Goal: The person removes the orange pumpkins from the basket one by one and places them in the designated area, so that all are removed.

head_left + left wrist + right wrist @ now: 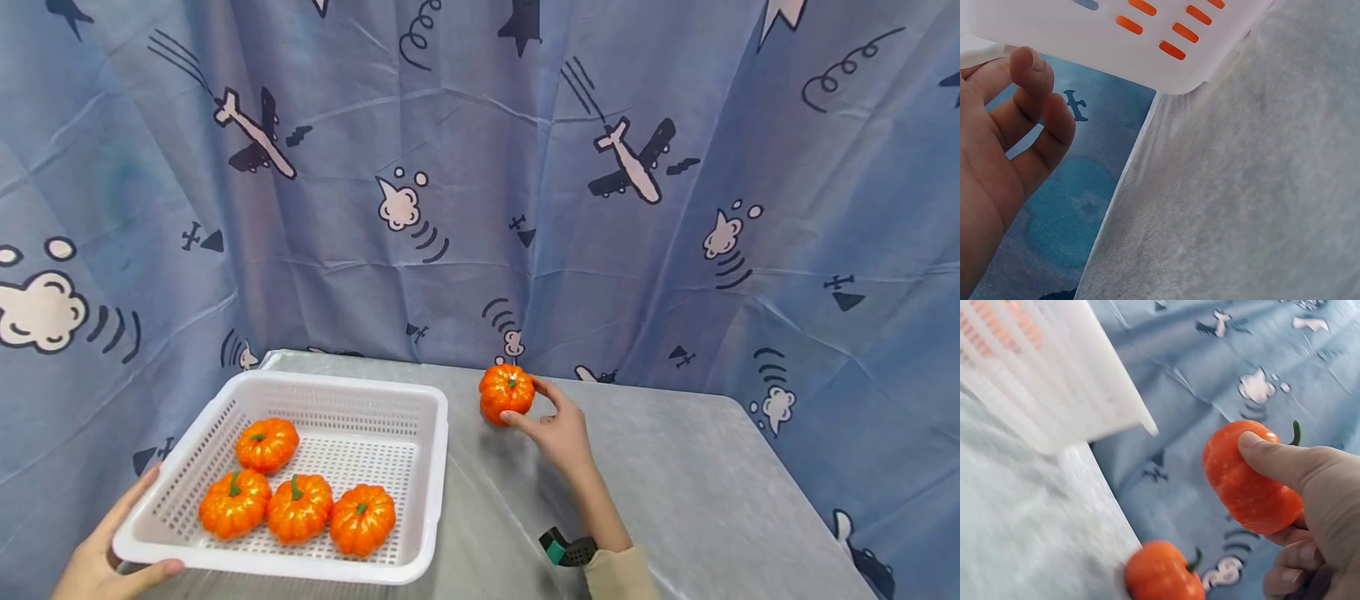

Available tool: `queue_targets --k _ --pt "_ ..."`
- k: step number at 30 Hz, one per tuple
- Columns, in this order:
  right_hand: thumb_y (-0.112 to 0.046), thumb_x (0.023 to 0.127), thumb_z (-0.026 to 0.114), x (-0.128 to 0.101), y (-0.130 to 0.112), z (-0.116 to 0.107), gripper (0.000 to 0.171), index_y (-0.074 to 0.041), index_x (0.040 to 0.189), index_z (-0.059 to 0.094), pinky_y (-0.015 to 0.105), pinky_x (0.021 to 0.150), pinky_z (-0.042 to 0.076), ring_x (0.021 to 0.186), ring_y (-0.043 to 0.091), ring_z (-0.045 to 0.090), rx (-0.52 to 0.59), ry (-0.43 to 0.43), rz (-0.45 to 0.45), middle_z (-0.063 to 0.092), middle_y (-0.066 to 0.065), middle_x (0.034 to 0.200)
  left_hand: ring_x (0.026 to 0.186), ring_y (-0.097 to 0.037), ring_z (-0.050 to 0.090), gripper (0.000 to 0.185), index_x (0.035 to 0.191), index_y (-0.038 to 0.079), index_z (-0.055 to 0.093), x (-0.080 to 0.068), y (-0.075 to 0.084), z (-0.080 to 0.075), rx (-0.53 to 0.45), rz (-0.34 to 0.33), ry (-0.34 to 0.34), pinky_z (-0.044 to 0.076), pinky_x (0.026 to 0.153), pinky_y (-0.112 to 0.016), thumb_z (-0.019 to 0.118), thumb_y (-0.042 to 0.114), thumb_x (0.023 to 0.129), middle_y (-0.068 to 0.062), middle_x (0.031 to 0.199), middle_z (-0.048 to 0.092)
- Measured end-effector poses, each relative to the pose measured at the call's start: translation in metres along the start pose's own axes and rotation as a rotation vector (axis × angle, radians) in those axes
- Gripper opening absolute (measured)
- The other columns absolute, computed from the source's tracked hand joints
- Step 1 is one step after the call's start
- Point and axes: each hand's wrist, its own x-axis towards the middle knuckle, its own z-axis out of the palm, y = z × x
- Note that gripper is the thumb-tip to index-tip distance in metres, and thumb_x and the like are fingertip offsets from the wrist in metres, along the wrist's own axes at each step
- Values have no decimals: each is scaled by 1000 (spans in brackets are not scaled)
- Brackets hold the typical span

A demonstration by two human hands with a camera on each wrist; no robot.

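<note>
A white plastic basket [427,467] with slotted walls stands at the left of the table. Several small orange pumpkins [363,520] with green stems lie inside it. My left hand [105,550] grips the basket's front left corner, thumb at the front and fingers along the left side; the left wrist view has these fingers [1060,119] curled near the rim. Over the table's far edge, my right hand [558,429] pinches an orange pumpkin [1250,478] between thumb and fingers. In the right wrist view another pumpkin [1163,573] sits low in the picture, at the table's edge; the head view does not show it separately.
A grey cloth-like cover [675,475] lies over the table. Behind it hangs a blue curtain [465,167] printed with planes and clouds, close to the far edge. A dark band with a green part [566,550] is on my right wrist.
</note>
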Motion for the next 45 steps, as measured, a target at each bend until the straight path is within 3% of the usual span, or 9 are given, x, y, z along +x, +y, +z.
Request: queue_targets --k 3,7,10,12,18,28,35,40,45 --pt "-47 83 91 6 11 -10 82 -14 151 58 27 57 42 51 13 36 -26 58 13 58 15 152 96 22 43 125 172 30 -2 0 1 0 -9 -5 1 53 74 -17 89 19 88 17 137 40" --pt "-47 84 90 12 29 -16 86 -11 153 55 44 83 59 87 30 66 -32 113 55 55 17 154 93 21 43 127 170 31 -9 0 4 -1 -15 -32 -23 55 74 -18 88 20 89 -23 153 36" --pt "-45 85 90 14 43 -16 86 -8 154 54 63 111 45 133 40 56 -1 140 88 54 19 155 93 21 43 128 169 30 -12 0 5 0 -18 -35 -35 59 75 -25 88 20 90 -34 155 30" --pt "-43 85 90 16 53 -16 85 -6 153 55 65 120 33 146 40 46 17 169 97 55 21 154 93 21 43 128 169 30 -12 0 6 1 -17 -30 -33 60 75 -27 87 19 90 -34 154 30" --pt "-39 85 91 18 77 -14 83 -1 150 56 65 121 31 143 44 48 7 257 112 57 27 149 93 21 43 127 170 29 -10 0 5 1 -5 -9 -21 60 74 -26 88 19 90 -34 153 31" --pt "-34 87 89 19 104 -7 84 4 152 51 64 124 27 145 45 45 -59 221 178 55 29 150 93 21 42 128 172 23 -1 1 2 1 53 12 19 56 73 -26 92 21 85 -32 148 37" --pt "-34 87 90 19 110 -2 85 5 152 51 63 124 28 145 46 46 -93 205 177 54 29 151 92 21 41 128 172 23 -3 1 2 2 45 20 15 62 77 -43 91 21 86 -34 149 37" --pt "-31 85 91 18 110 1 84 5 150 52 63 123 29 144 47 47 -109 203 153 55 30 150 93 21 42 128 172 22 -1 0 2 1 55 25 21 57 72 -28 92 20 85 -32 148 39" --pt "-32 86 91 18 111 2 84 6 150 52 63 122 30 143 48 48 -133 202 142 55 30 149 92 20 42 128 172 21 -2 0 2 1 56 24 17 58 72 -29 92 20 85 -34 148 38"
